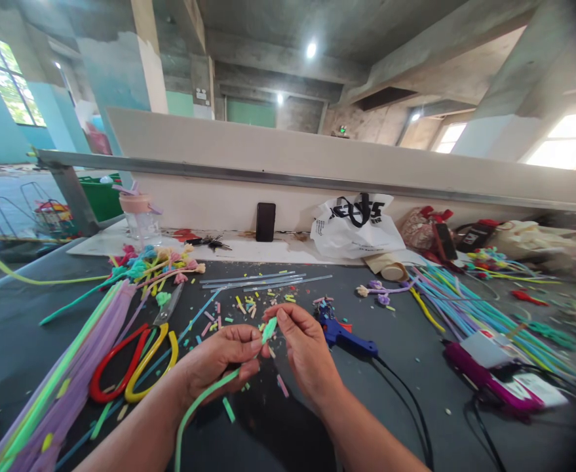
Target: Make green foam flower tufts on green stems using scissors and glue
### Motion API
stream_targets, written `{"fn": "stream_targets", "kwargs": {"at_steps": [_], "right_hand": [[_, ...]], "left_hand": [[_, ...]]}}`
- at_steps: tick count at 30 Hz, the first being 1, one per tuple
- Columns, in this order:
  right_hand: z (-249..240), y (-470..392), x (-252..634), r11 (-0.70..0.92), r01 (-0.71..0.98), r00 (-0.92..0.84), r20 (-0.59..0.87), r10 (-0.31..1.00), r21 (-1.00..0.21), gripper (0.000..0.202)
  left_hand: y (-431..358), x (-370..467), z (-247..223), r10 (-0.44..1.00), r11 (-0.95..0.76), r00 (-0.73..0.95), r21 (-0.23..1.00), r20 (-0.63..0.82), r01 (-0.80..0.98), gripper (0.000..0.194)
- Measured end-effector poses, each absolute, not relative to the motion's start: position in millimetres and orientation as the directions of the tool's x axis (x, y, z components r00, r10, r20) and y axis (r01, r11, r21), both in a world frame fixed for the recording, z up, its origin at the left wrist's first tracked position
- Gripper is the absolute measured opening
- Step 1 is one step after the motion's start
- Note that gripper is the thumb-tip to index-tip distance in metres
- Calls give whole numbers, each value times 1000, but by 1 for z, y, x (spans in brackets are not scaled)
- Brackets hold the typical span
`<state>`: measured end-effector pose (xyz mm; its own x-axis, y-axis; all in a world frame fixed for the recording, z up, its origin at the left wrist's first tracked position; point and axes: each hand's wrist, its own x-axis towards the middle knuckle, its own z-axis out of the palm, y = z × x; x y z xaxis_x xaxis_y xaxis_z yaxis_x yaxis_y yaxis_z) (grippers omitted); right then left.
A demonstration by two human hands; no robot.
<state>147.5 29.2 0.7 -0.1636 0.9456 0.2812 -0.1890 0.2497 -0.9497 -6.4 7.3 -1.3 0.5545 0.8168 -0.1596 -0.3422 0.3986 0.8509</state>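
Lit lamps [311,50] hang under a bare concrete ceiling [272,29], and a long pale partition [297,151] stands beyond both hands, at the far side of a dark desk [366,387]. The left hand [219,357] pinches a soft green strip [268,330] near its bunched end, thumb against fingers, while the strip's tail curves down below that hand toward the wearer. The right hand [305,344] has its thumb and fingertips closed on the upper part of the same bunched end, so the green piece sits between the two hands. Left of the left hand lie scissors [168,307] with one red and one yellow handle loop, and farther left a bundle of purple and green strips [78,367]. Small cut scraps [241,305] are scattered around and beyond the fingers, with clear sticks [268,282] farther off. Just right of the right hand rests a blue glue gun [349,337] with a black cord [413,403]; well to its right is a magenta tool [489,380]. A phone [265,221] leans upright against the partition, straight beyond the hands.
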Motion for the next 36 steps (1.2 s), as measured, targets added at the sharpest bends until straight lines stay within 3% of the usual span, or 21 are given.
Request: {"fn": "stream_targets", "kwargs": {"at_steps": [9, 15, 24, 28, 32, 36], "right_hand": [[9, 27, 146, 176, -404, -171, 263, 950, -898, 28], [5, 25, 146, 145, -365, -241, 244, 939, -919, 26], [9, 21, 140, 110, -379, -338, 248, 908, -919, 24], [6, 24, 144, 172, -326, -306, 276, 911, -930, 28], [7, 34, 152, 343, -242, -154, 385, 910, -907, 28], [23, 43, 168, 436, 43, -5, 436, 900, -899, 29]], "left_hand": [[7, -7, 2, 820, 408, 557, 819, -133, -404, 18], [10, -11, -4, 815, 436, 573, 745, -89, -505, 14], [9, -10, -4, 825, 414, 556, 773, -97, -481, 15], [11, -10, -3, 829, 400, 553, 784, -88, -475, 15], [12, -13, -1, 859, 361, 506, 792, -76, -493, 14], [12, -15, 3, 894, 313, 442, 808, -73, -499, 16]]}}
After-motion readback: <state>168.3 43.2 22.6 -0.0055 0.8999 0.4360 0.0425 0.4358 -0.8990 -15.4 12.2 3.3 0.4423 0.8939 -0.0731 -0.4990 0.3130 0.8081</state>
